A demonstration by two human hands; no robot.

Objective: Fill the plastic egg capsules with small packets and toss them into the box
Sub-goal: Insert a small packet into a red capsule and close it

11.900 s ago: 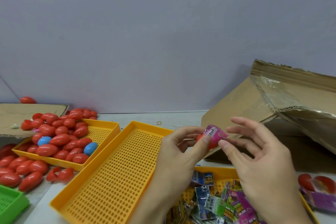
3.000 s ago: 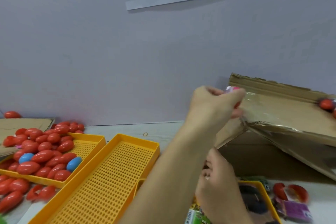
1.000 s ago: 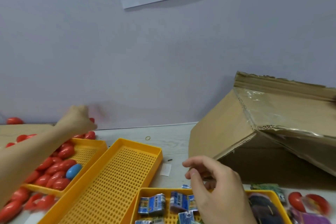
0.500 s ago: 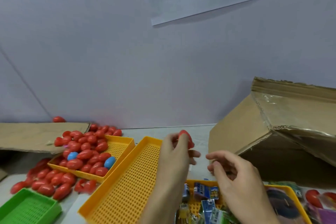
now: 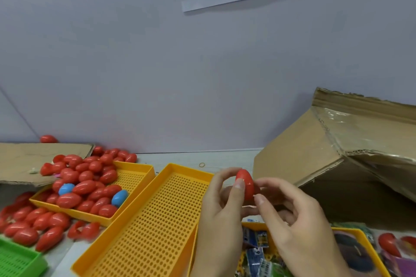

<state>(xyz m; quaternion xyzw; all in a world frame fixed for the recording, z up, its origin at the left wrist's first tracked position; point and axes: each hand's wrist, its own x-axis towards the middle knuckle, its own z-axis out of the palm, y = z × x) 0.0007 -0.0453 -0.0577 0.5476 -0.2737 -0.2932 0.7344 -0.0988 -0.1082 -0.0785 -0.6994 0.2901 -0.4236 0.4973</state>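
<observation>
My left hand (image 5: 219,211) pinches a closed red egg capsule (image 5: 245,183) between thumb and fingers, above the near end of the empty yellow tray (image 5: 126,252). My right hand (image 5: 292,220) is at the capsule's right side with its fingertips touching it. Below my hands, a yellow tray (image 5: 369,245) holds small blue and green packets (image 5: 256,254). The cardboard box (image 5: 315,153) stands tilted at the right, its inside out of sight. Several red capsules and two blue ones fill a yellow tray (image 5: 135,175) at the left.
More red capsules (image 5: 31,225) lie loose on the table at the left, by a green tray (image 5: 20,261). A flat cardboard sheet (image 5: 27,159) lies at the back left. A red capsule (image 5: 388,246) and purple packets lie at the right edge. A rubber band (image 5: 202,164) lies near the wall.
My left hand fetched a red capsule from the left tray and brought it to the middle. My right hand rose from the packet tray to meet it.
</observation>
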